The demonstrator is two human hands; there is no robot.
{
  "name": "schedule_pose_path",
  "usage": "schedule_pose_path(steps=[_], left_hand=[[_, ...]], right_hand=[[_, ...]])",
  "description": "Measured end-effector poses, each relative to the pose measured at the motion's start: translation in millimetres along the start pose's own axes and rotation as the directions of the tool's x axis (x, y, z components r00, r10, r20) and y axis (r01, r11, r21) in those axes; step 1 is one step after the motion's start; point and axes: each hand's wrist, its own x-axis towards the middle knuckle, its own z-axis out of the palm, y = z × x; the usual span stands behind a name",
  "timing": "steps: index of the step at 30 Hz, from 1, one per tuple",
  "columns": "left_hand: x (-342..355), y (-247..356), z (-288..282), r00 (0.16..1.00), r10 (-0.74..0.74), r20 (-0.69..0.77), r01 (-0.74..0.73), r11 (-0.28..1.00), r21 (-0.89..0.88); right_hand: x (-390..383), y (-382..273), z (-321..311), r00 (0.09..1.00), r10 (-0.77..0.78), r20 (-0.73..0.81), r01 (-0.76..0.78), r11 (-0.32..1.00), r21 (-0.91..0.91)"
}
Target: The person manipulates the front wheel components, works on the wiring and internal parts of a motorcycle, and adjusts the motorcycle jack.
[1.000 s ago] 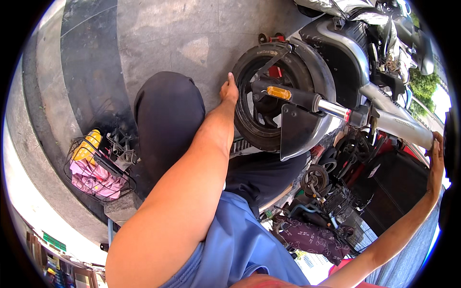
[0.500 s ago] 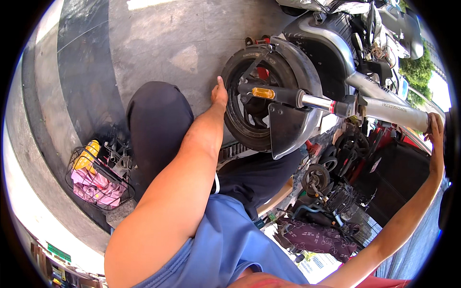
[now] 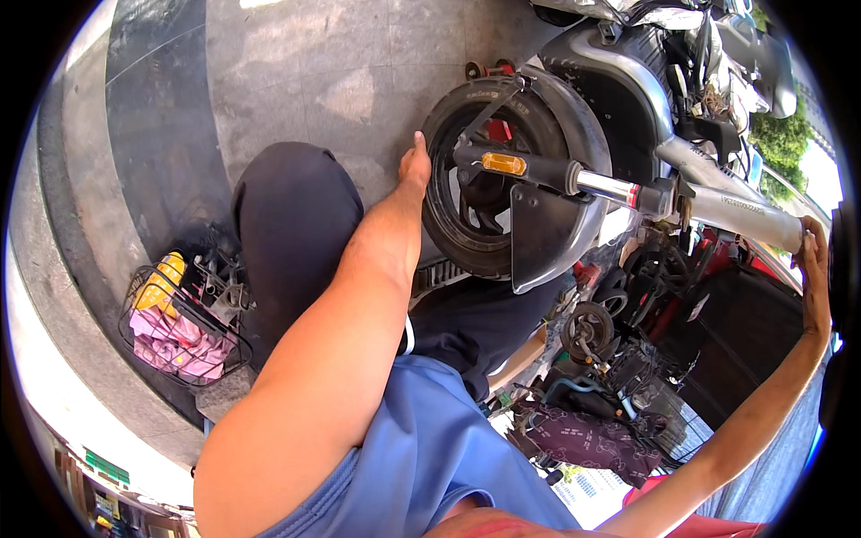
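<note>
A black front wheel point(image 3: 444, 229) with a worn tyre sits in a fork point(image 3: 538, 170) that carries an orange reflector point(image 3: 503, 163) and a shiny metal tube. My left hand point(image 3: 414, 166) is at the tyre's left edge, thumb along the rubber; its other fingers are mostly hidden, and it looks closed on the tyre. A dark mudguard point(image 3: 560, 238) curves around the wheel's right side. At the far right, my right hand point(image 3: 813, 255) has its fingers curled around the end of a long grey tube point(image 3: 744, 211), which runs in line with the fork.
My bent knee point(image 3: 296, 202) is left of the wheel. A wire basket point(image 3: 193, 336) with pink cloth and a yellow item stands at the lower left. Scooter bodywork point(image 3: 619, 81) fills the upper right. Loose wheels point(image 3: 589, 332) and parts lie below the tube.
The wheel and fork have shifted slightly right and up in the picture, my left hand moving with them. My right hand remains on the tube's end.
</note>
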Motion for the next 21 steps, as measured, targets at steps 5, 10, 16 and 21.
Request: schedule_pose_path(steps=[5,10,16,21], left_hand=[[-7.4,5.0,-1.0,1.000,-0.026,0.000,0.026,0.999,0.038],[-10.6,5.7,0.7,1.000,-0.018,-0.007,0.019,0.998,0.067],[0.8,2.7,0.0,1.000,-0.002,0.021,0.001,0.999,0.046],[4.1,3.3,-3.3,0.998,-0.026,0.052,0.021,0.996,0.087]], right_hand=[[1.3,16.2,0.1,0.993,-0.108,0.053,0.086,0.946,0.312],[4.1,27.7,-13.5,0.977,-0.178,0.114,0.128,0.927,0.352],[1.7,-31.1,7.7,0.993,0.095,0.068,-0.095,0.995,0.006],[9.9,-27.2,6.5,0.984,0.178,0.015,-0.175,0.978,-0.111]])
